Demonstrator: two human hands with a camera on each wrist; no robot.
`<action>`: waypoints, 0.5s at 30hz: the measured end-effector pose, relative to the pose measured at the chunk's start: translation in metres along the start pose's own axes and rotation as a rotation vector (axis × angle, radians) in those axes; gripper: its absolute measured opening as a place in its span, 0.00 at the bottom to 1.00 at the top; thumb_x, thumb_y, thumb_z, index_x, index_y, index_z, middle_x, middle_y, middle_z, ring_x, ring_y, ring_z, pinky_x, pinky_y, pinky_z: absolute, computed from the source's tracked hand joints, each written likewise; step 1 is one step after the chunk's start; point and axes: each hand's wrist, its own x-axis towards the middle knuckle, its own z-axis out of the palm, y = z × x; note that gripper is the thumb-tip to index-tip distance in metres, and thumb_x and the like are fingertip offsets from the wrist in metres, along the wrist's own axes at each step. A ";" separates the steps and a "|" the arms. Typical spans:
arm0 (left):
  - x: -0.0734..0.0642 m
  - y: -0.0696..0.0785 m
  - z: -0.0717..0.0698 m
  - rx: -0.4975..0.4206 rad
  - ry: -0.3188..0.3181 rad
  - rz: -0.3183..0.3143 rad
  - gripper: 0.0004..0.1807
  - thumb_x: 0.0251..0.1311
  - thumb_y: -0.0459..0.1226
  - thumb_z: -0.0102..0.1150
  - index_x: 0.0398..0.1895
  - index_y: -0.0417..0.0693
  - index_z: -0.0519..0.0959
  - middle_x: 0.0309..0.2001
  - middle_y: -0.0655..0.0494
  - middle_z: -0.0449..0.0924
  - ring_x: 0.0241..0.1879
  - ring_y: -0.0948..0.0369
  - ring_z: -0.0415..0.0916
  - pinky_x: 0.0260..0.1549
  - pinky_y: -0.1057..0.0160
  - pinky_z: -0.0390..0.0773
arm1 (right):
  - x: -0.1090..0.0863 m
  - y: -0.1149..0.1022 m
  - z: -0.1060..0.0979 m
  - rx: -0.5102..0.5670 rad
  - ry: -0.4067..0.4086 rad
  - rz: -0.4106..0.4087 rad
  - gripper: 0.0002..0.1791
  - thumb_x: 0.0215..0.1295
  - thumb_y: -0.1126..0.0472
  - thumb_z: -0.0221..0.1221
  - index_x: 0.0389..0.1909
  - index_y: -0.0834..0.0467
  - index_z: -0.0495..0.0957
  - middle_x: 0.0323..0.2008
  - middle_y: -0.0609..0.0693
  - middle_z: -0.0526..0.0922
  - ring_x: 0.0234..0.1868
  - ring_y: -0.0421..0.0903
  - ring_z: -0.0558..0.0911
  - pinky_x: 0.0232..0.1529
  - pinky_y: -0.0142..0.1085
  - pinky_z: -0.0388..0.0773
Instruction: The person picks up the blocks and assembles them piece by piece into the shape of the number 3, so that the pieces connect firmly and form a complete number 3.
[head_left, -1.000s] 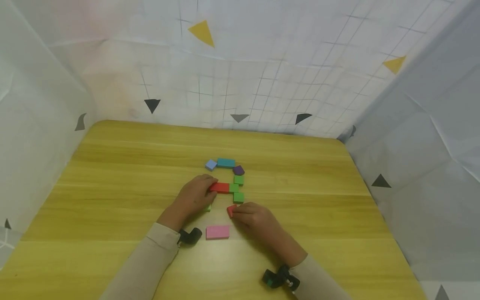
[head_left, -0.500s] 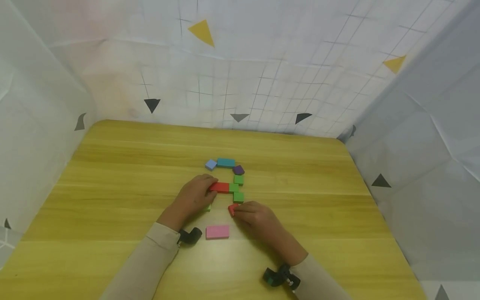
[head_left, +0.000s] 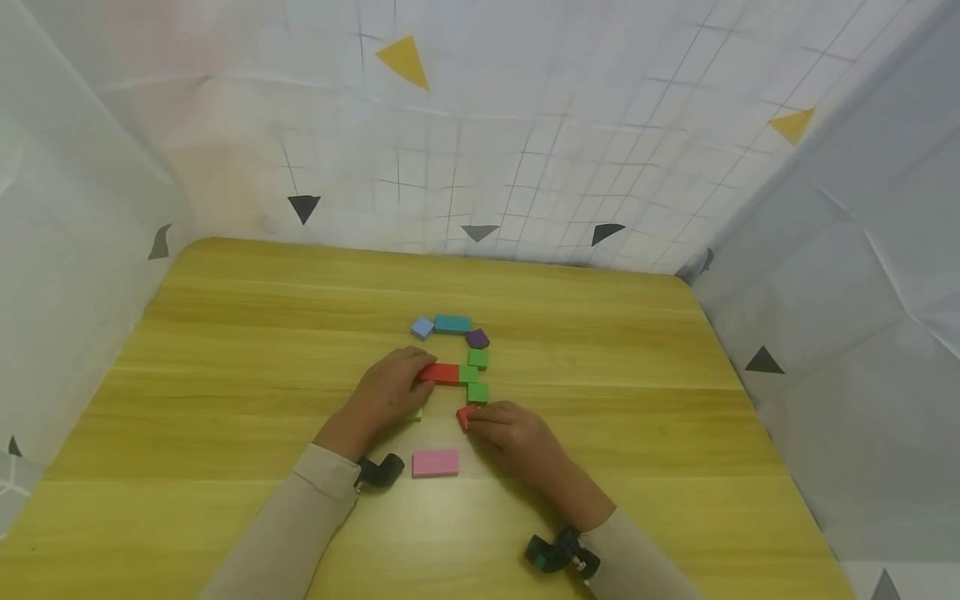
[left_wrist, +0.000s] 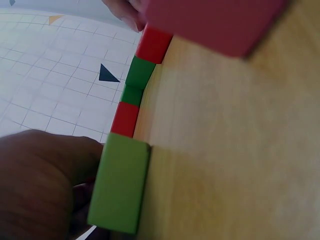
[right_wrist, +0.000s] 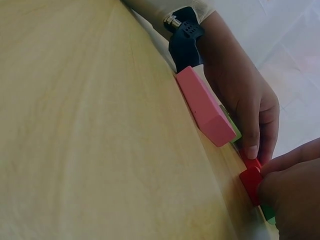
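Observation:
My left hand (head_left: 386,392) holds the left end of a long red block (head_left: 444,374), thumb and fingers at its two long sides. That block's right end meets a green block (head_left: 468,374), with other green blocks just above and below it. In my right hand (head_left: 513,435) a small red block (head_left: 465,417) is pinched at its right side, close below the lowest green block (head_left: 477,392). A light green block (left_wrist: 120,182) lies under my left hand, mostly hidden in the head view. Nearer to me lies a pink block (head_left: 435,463).
Farther back on the wooden table (head_left: 600,333) a light blue block (head_left: 422,327), a teal block (head_left: 452,324) and a purple block (head_left: 477,338) form a short row. White patterned sheets (head_left: 480,150) stand behind the table and along both sides.
My right hand has nudged the small red block slightly right and up, toward the lowest green block, turning it a little. My left hand stays in place on the long red block.

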 end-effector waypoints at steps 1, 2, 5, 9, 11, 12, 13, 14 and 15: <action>0.000 0.000 0.000 0.002 0.000 0.000 0.23 0.67 0.43 0.60 0.63 0.46 0.77 0.61 0.53 0.77 0.63 0.54 0.72 0.64 0.53 0.73 | 0.000 0.000 0.000 0.000 0.002 0.000 0.09 0.58 0.67 0.69 0.41 0.59 0.88 0.45 0.49 0.88 0.48 0.45 0.85 0.53 0.36 0.82; 0.000 0.000 0.000 0.003 0.000 0.000 0.23 0.67 0.43 0.60 0.63 0.46 0.77 0.61 0.53 0.77 0.63 0.54 0.72 0.64 0.53 0.73 | 0.000 0.000 0.000 0.001 0.002 0.001 0.09 0.58 0.67 0.69 0.41 0.59 0.88 0.45 0.49 0.88 0.48 0.45 0.85 0.53 0.36 0.82; 0.000 -0.001 0.000 0.001 0.002 0.003 0.23 0.67 0.42 0.60 0.63 0.46 0.77 0.61 0.53 0.77 0.63 0.54 0.72 0.64 0.53 0.73 | 0.001 0.000 0.001 -0.003 0.004 0.005 0.10 0.58 0.67 0.69 0.41 0.59 0.88 0.45 0.49 0.88 0.48 0.45 0.85 0.53 0.36 0.83; 0.001 -0.002 0.001 -0.003 0.006 0.010 0.23 0.66 0.42 0.61 0.62 0.45 0.77 0.61 0.52 0.78 0.63 0.54 0.73 0.63 0.53 0.74 | 0.000 0.001 0.001 -0.003 0.008 0.015 0.11 0.58 0.67 0.69 0.42 0.59 0.88 0.45 0.49 0.88 0.48 0.45 0.85 0.52 0.36 0.83; 0.002 -0.002 0.001 0.000 0.005 0.012 0.23 0.66 0.42 0.61 0.62 0.45 0.77 0.61 0.52 0.78 0.63 0.54 0.73 0.63 0.53 0.74 | 0.000 0.001 0.002 0.003 0.020 0.019 0.11 0.57 0.67 0.70 0.42 0.59 0.88 0.45 0.49 0.88 0.49 0.45 0.85 0.52 0.36 0.83; 0.002 -0.002 0.001 -0.002 0.004 0.013 0.23 0.66 0.42 0.61 0.62 0.45 0.77 0.61 0.52 0.78 0.63 0.54 0.73 0.63 0.53 0.74 | 0.000 0.000 0.002 0.008 0.027 0.022 0.12 0.56 0.67 0.70 0.42 0.59 0.88 0.46 0.49 0.88 0.49 0.45 0.85 0.52 0.36 0.83; 0.002 -0.003 0.001 -0.002 0.004 0.014 0.23 0.66 0.42 0.61 0.62 0.45 0.77 0.61 0.52 0.78 0.63 0.54 0.73 0.63 0.53 0.74 | 0.000 0.000 0.001 0.014 0.035 0.025 0.12 0.56 0.68 0.71 0.43 0.59 0.88 0.46 0.49 0.88 0.49 0.45 0.85 0.53 0.36 0.82; 0.002 -0.003 0.001 -0.004 0.004 0.014 0.23 0.66 0.42 0.61 0.62 0.45 0.78 0.61 0.52 0.78 0.63 0.54 0.73 0.63 0.53 0.74 | 0.000 -0.001 0.001 0.019 0.041 0.028 0.12 0.56 0.67 0.71 0.43 0.60 0.88 0.46 0.50 0.88 0.49 0.45 0.85 0.53 0.36 0.82; 0.002 -0.003 0.001 -0.003 0.001 0.010 0.23 0.66 0.42 0.61 0.62 0.46 0.78 0.61 0.53 0.78 0.63 0.54 0.73 0.63 0.53 0.74 | 0.001 -0.001 0.001 0.025 0.048 0.028 0.13 0.55 0.67 0.71 0.43 0.60 0.88 0.46 0.50 0.88 0.49 0.45 0.85 0.53 0.36 0.82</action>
